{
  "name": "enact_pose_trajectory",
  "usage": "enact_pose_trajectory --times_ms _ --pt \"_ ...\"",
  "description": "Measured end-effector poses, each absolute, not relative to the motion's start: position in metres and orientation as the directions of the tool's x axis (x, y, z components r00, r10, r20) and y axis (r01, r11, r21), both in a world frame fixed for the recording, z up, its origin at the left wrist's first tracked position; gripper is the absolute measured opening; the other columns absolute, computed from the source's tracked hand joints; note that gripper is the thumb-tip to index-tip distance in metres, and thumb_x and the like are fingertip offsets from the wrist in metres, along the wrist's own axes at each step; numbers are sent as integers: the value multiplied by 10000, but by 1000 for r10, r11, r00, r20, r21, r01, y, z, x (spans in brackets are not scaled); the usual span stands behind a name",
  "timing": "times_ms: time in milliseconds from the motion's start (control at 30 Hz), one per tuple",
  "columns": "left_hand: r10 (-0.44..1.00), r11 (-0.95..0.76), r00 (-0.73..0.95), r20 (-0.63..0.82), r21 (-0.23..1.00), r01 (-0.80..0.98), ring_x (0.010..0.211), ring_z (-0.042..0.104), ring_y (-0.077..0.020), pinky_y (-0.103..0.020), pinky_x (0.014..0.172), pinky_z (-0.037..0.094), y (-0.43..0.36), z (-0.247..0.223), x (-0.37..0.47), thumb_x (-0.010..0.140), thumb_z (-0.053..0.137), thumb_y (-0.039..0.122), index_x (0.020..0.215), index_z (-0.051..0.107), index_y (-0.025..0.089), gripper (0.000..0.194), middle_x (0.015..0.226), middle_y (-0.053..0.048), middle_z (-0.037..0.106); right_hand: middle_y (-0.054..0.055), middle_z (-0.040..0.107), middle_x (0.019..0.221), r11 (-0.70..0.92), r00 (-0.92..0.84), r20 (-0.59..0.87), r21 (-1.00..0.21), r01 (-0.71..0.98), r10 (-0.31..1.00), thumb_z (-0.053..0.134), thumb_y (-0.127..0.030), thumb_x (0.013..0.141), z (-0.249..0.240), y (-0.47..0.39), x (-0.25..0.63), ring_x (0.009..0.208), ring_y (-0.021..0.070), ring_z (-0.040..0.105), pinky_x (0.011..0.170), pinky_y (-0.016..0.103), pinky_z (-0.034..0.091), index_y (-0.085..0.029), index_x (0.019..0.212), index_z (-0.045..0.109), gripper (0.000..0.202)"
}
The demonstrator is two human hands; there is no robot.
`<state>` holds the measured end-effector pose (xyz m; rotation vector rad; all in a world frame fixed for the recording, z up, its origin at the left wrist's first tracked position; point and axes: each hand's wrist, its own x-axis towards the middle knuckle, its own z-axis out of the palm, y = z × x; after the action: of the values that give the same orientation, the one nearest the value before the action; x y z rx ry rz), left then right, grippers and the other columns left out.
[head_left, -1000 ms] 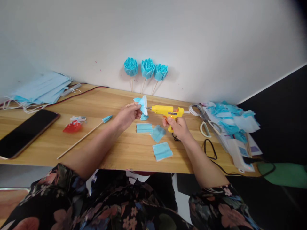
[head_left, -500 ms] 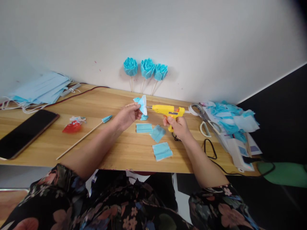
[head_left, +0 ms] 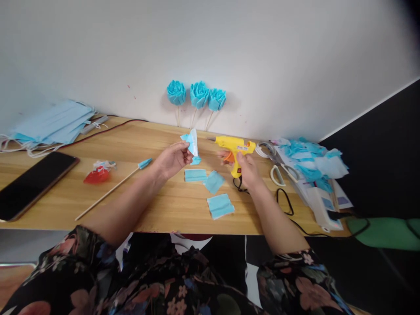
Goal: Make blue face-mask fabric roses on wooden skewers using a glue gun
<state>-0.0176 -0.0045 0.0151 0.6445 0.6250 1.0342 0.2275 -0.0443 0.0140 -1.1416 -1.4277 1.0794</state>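
Observation:
Between the fingertips of my left hand (head_left: 175,159) is a folded blue-and-white fabric piece (head_left: 192,142), its white side toward the right. My right hand (head_left: 244,166) grips a yellow glue gun (head_left: 234,146) by its handle. The gun's nozzle points left, a short gap away from the fabric piece. Below my hands lie several cut blue fabric pieces: one flat rectangle (head_left: 195,175), a turned one (head_left: 214,182) and a nearer one (head_left: 221,206). A wooden stick (head_left: 108,192) with a blue wrapped tip (head_left: 145,163) rests left of my left forearm.
Three blue fabric flowers (head_left: 199,95) on sticks lean against the wall. At left are stacked face masks (head_left: 54,122), a phone (head_left: 36,183) and a red packet (head_left: 97,174). Scissors (head_left: 278,176), a tape roll (head_left: 266,150), blue scraps (head_left: 311,162) and a power strip (head_left: 324,209) lie at right.
The glue gun has drawn back to the right and tilted, its nozzle coming away from the fabric piece. My left hand keeps its pinch on the piece. The view has shifted slightly.

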Motion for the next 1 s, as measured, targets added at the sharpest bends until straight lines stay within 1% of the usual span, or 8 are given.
enact_pose_trajectory --times_ms 167,367,467,600,667,733,867,1000 --pt "906 391 373 -199 730 -560 533 540 -90 -241 555 413 -5 14 -18 815 680 178 652 558 155 205 589 11 570 63 752 1041 119 101 120 -993 11 988 625 -714 817 9 -30 240 895 180 688 549 235 528 -249 1054 685 526" --pt "908 380 372 -192 752 -539 538 541 -87 -234 554 422 -7 15 -16 805 695 171 678 571 152 179 580 19 569 -22 618 608 -102 350 -79 -994 49 934 789 -620 734 -10 -5 276 489 79 544 420 189 438 -181 798 640 468" --pt "915 356 363 -178 778 -518 542 540 -84 -226 546 415 -9 15 -14 799 713 177 675 579 146 185 582 16 576 -36 605 562 -140 375 -121 -990 24 919 815 -534 751 -18 3 289 428 67 511 391 183 408 -172 798 629 410" --pt "912 339 379 -154 802 -491 542 538 -82 -229 533 397 -11 15 -12 776 758 201 655 577 147 225 587 15 577 6 674 628 -109 406 -113 -993 -33 907 714 -486 861 -19 8 293 463 104 571 447 223 485 -174 844 619 327" --pt "912 342 379 -157 801 -491 536 531 -81 -231 528 387 -12 16 -11 771 769 203 646 570 150 241 581 19 570 47 715 699 -139 457 -99 -989 54 884 582 -448 945 -17 9 295 530 143 631 518 264 537 -171 881 620 287" --pt "912 351 373 -170 794 -496 535 529 -81 -231 533 386 -12 17 -11 770 774 198 649 567 153 244 577 23 566 101 753 830 -184 527 -43 -959 217 848 504 -377 972 -13 9 299 670 183 694 628 305 575 -161 931 631 254" --pt "912 351 376 -165 788 -505 538 536 -84 -233 538 389 -13 18 -11 752 796 211 662 573 153 247 579 26 569 201 733 1133 -237 636 166 -834 498 754 602 -280 879 -1 -1 313 1109 295 669 955 420 524 -122 1065 666 252" --pt "908 358 385 -163 779 -515 529 537 -86 -238 550 403 -13 19 -12 728 819 238 660 571 153 271 578 28 575 199 718 1223 -133 409 570 -463 876 713 529 -244 894 13 -16 307 1190 337 633 1085 524 427 -127 1088 715 294"
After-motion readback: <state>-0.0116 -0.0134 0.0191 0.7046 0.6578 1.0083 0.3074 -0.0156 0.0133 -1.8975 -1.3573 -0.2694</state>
